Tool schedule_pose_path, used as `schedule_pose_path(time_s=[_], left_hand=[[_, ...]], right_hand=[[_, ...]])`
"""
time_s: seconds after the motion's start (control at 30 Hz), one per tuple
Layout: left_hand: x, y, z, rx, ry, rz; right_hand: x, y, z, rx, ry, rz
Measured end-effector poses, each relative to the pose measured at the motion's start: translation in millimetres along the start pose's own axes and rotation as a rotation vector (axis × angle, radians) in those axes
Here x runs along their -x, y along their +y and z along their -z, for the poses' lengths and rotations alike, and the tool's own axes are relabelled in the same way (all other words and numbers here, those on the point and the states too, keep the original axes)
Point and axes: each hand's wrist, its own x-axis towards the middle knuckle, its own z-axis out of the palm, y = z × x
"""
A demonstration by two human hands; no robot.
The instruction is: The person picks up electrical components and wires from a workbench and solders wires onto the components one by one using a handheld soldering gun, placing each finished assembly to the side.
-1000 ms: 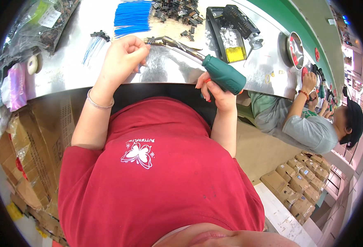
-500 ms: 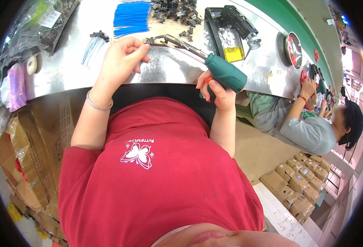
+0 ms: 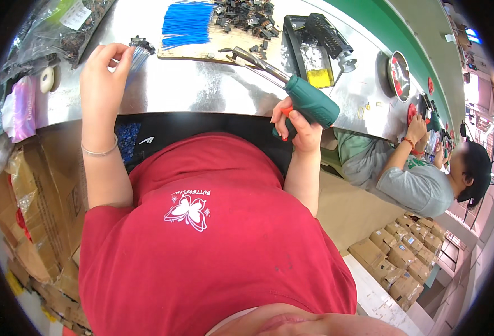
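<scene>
My right hand point(image 3: 298, 124) is wrapped round the grip of a green soldering gun point(image 3: 313, 102) with a red trigger. Its metal tip points left, over the near edge of a pale board point(image 3: 230, 53). My left hand point(image 3: 104, 70) has its thumb and forefinger pinched together beside a small bunch of black switches point(image 3: 141, 42) with thin blue wires point(image 3: 140, 58) trailing from them. What those fingertips hold, if anything, is hidden among the wires. A row of cut blue wires point(image 3: 186, 25) lies on the board, next to a heap of loose black switches point(image 3: 246, 19).
A black soldering stand point(image 3: 328, 39) with a yellow sponge point(image 3: 318, 78) stands right of the board. Beyond it is a round metal bowl point(image 3: 398, 75). Plastic bags point(image 3: 39, 39) lie at the left. A co-worker in a grey shirt point(image 3: 415, 182) sits to the right.
My left hand has moved left from the soldering tip to the bunch of wired switches. The soldering gun stays in my right hand, nearly in the same place.
</scene>
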Motion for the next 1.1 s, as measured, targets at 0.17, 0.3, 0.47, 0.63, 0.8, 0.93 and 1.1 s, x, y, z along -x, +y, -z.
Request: schedule_pose_path(time_s=[0.17,0.3,0.47,0.63,0.8,0.93,1.1], left_hand=[[6.6,8.6,-5.3,-0.325,0.191,-0.172],[39.2,60.0,17.0,0.767,-0.061,-0.08],[87.8,152.3,53.6,1.658,-0.689,-0.389],[112.2,200.4,52.5,1.697,-0.737,-0.561],[117.7,217.7,47.2,1.689,-0.691,-0.619],[119.7,225.8,44.4,1.708,-0.653,-0.649],[122.4,231.6,44.5,1.75,-0.662,-0.675]], right_hand=[[0.6,0.2,-0.1,0.076,0.009,-0.014],[1.9,-0.2,-2.1,0.087,0.046,-0.036],[-1.0,-0.6,-1.2,-0.058,0.02,-0.04],[-0.1,0.0,1.0,-0.036,0.0,-0.043],[3.3,-1.4,-4.0,0.073,0.112,-0.048],[-0.7,-1.9,-2.5,-0.04,0.075,-0.043],[-1.9,-1.7,-1.5,-0.064,0.017,-0.024]])
